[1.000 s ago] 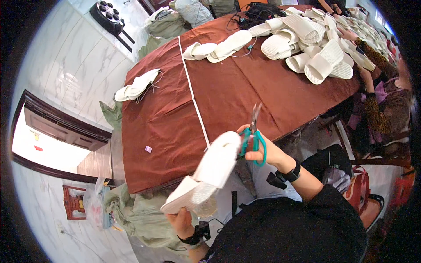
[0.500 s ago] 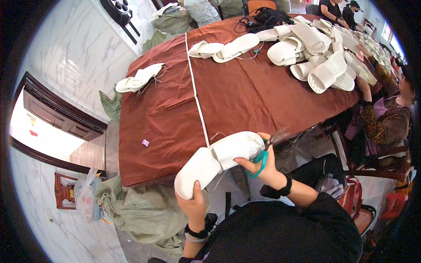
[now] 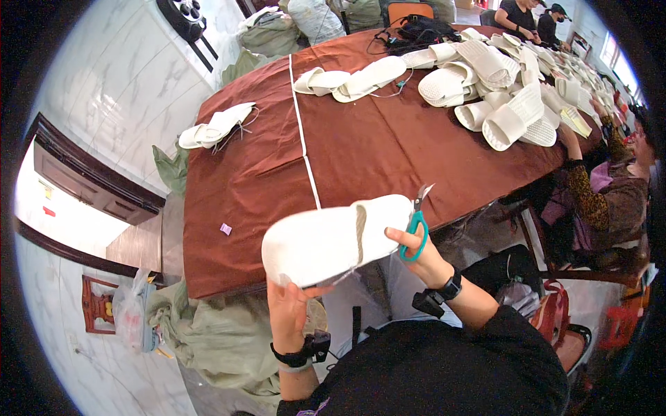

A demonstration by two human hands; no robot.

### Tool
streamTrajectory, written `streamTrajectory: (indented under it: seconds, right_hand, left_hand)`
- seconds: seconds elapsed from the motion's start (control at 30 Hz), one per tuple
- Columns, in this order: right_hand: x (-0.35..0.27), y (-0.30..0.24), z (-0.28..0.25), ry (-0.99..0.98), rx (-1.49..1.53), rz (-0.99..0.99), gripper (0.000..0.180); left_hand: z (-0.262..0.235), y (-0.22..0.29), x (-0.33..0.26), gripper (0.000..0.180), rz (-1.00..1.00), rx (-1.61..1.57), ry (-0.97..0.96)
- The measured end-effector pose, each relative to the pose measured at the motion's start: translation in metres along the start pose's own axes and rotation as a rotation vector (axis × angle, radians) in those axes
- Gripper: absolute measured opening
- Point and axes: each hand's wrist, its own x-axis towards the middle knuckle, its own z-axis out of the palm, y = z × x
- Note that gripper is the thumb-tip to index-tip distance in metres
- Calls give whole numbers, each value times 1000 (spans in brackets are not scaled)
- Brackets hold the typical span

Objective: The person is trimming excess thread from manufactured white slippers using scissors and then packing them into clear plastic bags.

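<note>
A white slipper [image 3: 312, 239] is held up in front of me at the table's near edge, lying roughly level, with a greyish band across it. My left hand [image 3: 286, 305] grips its lower edge near the left end, fingers partly hidden beneath. At the other end my right hand [image 3: 424, 258] supports the slipper. Scissors [image 3: 414, 237] with teal handles are also in that hand, blades pointing up beside the slipper's tip. Whether a second slipper lies behind this one, I cannot tell.
A brown cloth covers the table [image 3: 243, 173]. White slippers [image 3: 513, 114] are heaped at its far right, with other slippers [image 3: 216, 126] to the left. A co-worker [image 3: 590, 187] sits at the right; people stand farther back. Green sacks [image 3: 215, 340] lie below the left edge.
The slipper has turned from slanted to nearly level, its broad face more toward me. My left hand has shifted from its top face to the lower edge. The scissors now point upward.
</note>
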Motion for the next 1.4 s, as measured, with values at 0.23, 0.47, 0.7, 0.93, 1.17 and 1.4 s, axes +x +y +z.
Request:
streamTrajectory:
  seconds: [0.23,0.47,0.7,0.93,1.17,1.4]
  right_hand:
    - [13,-21,-23,5,-10,-86,42]
    - [17,-7,-13,-23,215,126,43]
    - [23,9,-33,34,324,137,42]
    - [19,-24,-50,41,420,169,39]
    - [22,-36,-41,149,339,204,34]
    - [8,-43,-21,7,572,473,29]
  left_hand:
    - [-70,-9,-4,18,-22,144,8]
    - [-70,2,-2,21,-2,-232,-112]
    - [-115,64,-12,11,379,-566,-6]
    - [-234,158,-92,9,916,-119,319]
    - [-194,96,-98,18,552,873,744]
    - [-139,47,-46,15,211,649,392]
